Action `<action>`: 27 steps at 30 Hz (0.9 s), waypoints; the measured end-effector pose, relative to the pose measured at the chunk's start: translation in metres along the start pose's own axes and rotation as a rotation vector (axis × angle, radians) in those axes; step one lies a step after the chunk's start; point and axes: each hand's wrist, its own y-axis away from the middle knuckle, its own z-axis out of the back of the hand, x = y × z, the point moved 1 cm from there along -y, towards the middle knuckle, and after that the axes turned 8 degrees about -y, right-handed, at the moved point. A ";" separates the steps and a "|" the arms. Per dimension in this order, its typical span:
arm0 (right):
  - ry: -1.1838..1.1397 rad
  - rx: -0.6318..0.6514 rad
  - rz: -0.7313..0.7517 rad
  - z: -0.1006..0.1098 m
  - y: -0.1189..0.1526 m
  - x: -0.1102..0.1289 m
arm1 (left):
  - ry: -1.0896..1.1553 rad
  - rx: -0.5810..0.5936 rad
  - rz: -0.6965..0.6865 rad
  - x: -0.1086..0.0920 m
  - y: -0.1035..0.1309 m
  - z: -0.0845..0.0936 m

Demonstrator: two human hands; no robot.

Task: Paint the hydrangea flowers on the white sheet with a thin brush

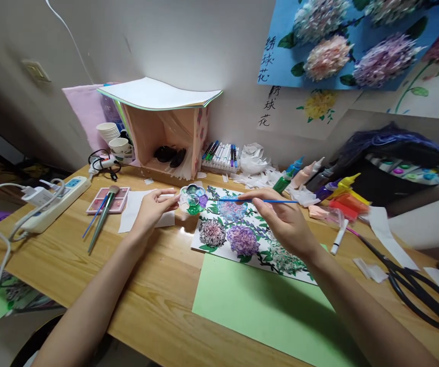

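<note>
My left hand (pixel 157 205) pinches the edge of a small round palette (pixel 193 199) with green, purple and pale paint in its wells. My right hand (pixel 280 216) holds a thin blue paintbrush (pixel 276 201) level above a white board (pixel 227 251). The brush tip is near the palette's right edge; whether it touches anything cannot be made out. On the board are textured flowers, among them a purple one (pixel 243 240) and a pink and black one (pixel 212 232), with green leaves between. A light green sheet (pixel 257 306) lies in front of and partly under the board.
Two brushes rest on a pink case (pixel 117 201) at the left, beside a power strip (pixel 56 204). Behind stand an open box (pixel 165 132), markers (pixel 221 155) and paint bottles (pixel 284 179). Black scissors (pixel 414 285) lie at the right. Flower pictures (pixel 341 46) hang on the wall.
</note>
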 end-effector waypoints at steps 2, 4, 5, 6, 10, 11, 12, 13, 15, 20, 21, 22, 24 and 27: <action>-0.023 -0.012 -0.003 0.000 0.001 0.000 | 0.003 0.018 0.000 -0.001 0.003 -0.003; -0.036 -0.016 0.014 -0.001 0.002 0.000 | 0.015 0.028 0.009 -0.001 0.004 -0.005; -0.037 -0.017 0.025 -0.002 0.003 0.000 | 0.021 0.029 0.014 0.000 0.004 -0.006; -0.034 -0.015 0.033 -0.003 0.003 -0.001 | 0.024 0.027 0.017 0.000 0.004 -0.007; -0.020 -0.005 0.060 -0.004 0.004 -0.001 | 0.024 0.027 0.009 0.003 0.003 -0.008; -0.019 -0.004 0.063 -0.004 0.004 0.000 | 0.027 0.031 0.007 0.004 0.003 -0.008; -0.021 -0.007 0.067 -0.003 0.004 0.000 | 0.030 0.034 0.005 0.004 0.002 -0.008; -0.024 -0.015 0.068 -0.002 0.004 0.000 | 0.032 0.034 0.005 0.004 0.002 -0.008; -0.033 -0.039 0.065 0.002 0.003 0.001 | 0.030 0.029 0.008 0.004 0.003 -0.008; -0.021 -0.045 0.077 0.005 0.004 0.003 | 0.026 0.039 0.014 0.006 0.002 -0.010; -0.009 -0.026 0.084 0.005 0.004 0.003 | 0.027 0.046 0.013 0.006 0.002 -0.011; 0.006 -0.004 0.089 0.004 0.004 0.003 | 0.027 0.053 0.012 0.007 0.002 -0.011; 0.042 0.032 0.102 0.002 0.005 0.004 | 0.026 0.061 0.010 0.008 0.002 -0.012; 0.070 0.071 0.124 -0.001 0.006 0.004 | 0.024 0.066 0.009 0.008 0.004 -0.013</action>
